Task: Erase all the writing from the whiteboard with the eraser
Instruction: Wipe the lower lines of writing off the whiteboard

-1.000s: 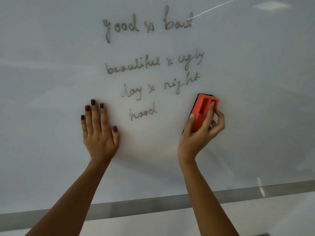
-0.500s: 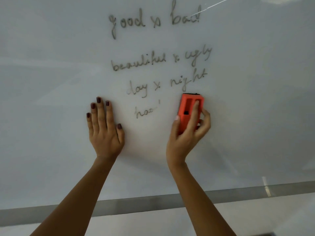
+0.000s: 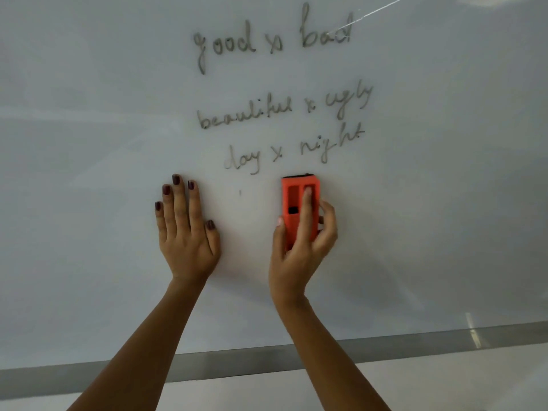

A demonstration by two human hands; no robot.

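Note:
The whiteboard (image 3: 89, 143) fills the view. Three handwritten lines remain on it: "good x bad" (image 3: 272, 40) at the top, "beautiful x ugly" (image 3: 284, 108) below it, and "day x night" (image 3: 293, 152) lowest. A tiny ink speck (image 3: 240, 192) sits under "day". My right hand (image 3: 302, 247) holds the orange eraser (image 3: 298, 203) upright and flat against the board, just below "night". My left hand (image 3: 186, 229) lies flat on the board with its fingers together, to the left of the eraser.
A grey frame strip (image 3: 415, 342) runs along the board's bottom edge, with pale wall beneath. A thin bright streak (image 3: 382, 8) crosses the top right of the board near "bad".
The eraser has swept leftward across the word "hard", which has vanished except for a speck. My left hand has stayed pressed on the board.

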